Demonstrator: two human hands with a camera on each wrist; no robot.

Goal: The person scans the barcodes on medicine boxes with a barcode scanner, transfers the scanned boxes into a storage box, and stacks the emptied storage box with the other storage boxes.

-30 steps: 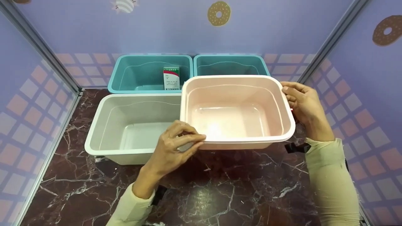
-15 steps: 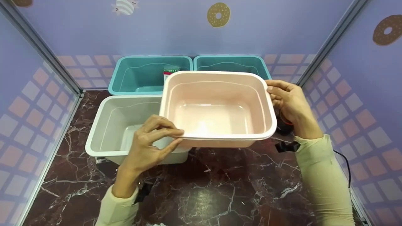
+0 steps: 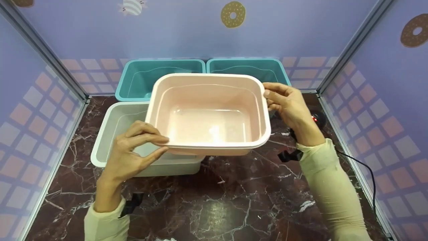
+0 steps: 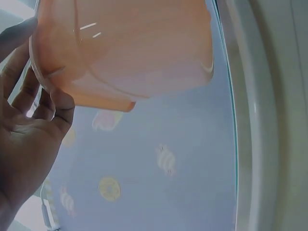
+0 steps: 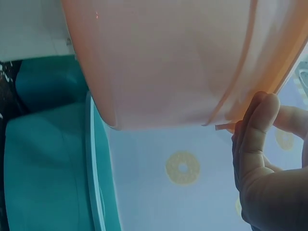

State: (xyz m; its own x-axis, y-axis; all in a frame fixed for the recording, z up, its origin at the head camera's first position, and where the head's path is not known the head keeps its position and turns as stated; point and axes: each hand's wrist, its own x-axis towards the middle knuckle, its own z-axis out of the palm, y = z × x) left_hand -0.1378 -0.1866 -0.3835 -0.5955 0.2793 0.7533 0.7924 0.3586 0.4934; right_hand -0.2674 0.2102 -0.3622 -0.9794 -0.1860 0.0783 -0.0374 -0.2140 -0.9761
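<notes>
A pale pink plastic bin [image 3: 207, 97] is held up between both hands, overlapping the grey-white bin [image 3: 115, 134] and the teal bins behind it in the head view. At its front left corner my left hand [image 3: 128, 150] pinches the rim between thumb and fingers. My right hand [image 3: 289, 103] grips the rim at the far right side, with fingers under the edge. From below, both wrist views show the pink bin's outer wall [image 4: 139, 53]; the left hand [image 4: 29, 115] and the right hand [image 5: 264, 159] stand at its rim. Its inside holds nothing visible.
Two teal bins [image 3: 133, 80] [image 3: 247, 63] stand side by side against the back wall. A dark device with a red light [image 3: 317, 118] and a black cable [image 3: 364, 164] lie at the right. Patterned panels [image 3: 43, 110] enclose the dark marble table [image 3: 234, 204].
Both hands have carried the pink bin leftward, over more of the grey-white bin. A small white, red and green box in the left teal bin has become hidden behind it.
</notes>
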